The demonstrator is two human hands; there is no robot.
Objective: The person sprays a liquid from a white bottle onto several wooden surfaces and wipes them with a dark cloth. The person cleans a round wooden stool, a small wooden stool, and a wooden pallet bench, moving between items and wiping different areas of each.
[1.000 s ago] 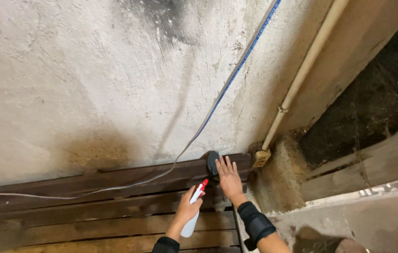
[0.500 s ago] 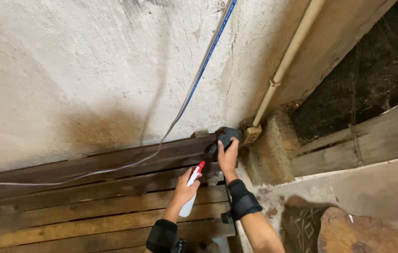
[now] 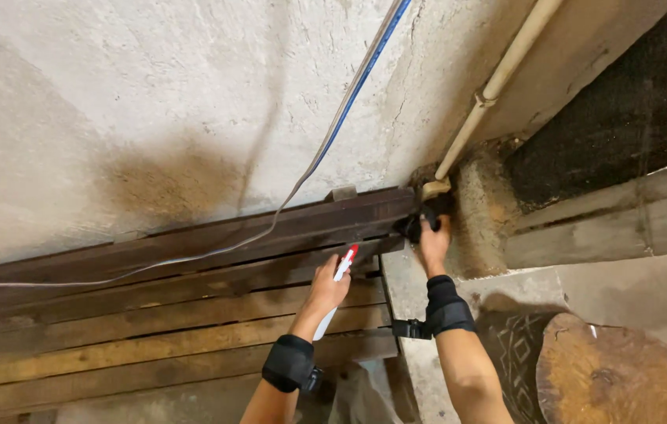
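Observation:
My left hand (image 3: 326, 287) grips a white spray bottle (image 3: 334, 292) with a red nozzle, raised against the dark wooden slats (image 3: 192, 314). My right hand (image 3: 432, 245) is closed on a dark cloth (image 3: 420, 222) and presses it to the right end of the top wooden beam (image 3: 231, 239), just under the foot of a beige pipe (image 3: 498, 82). Both wrists wear black bands. A small black device hangs off the right wristband.
A rough grey concrete wall (image 3: 153, 102) rises above the slats, with a blue and a grey cable (image 3: 349, 102) running diagonally across it. Weathered planks (image 3: 608, 220) lie to the right. A round wooden stump (image 3: 616, 377) stands at bottom right.
My right hand closed on the dark cloth and slid right along the top beam toward the pipe's foot. The left hand with the bottle stayed near the slats.

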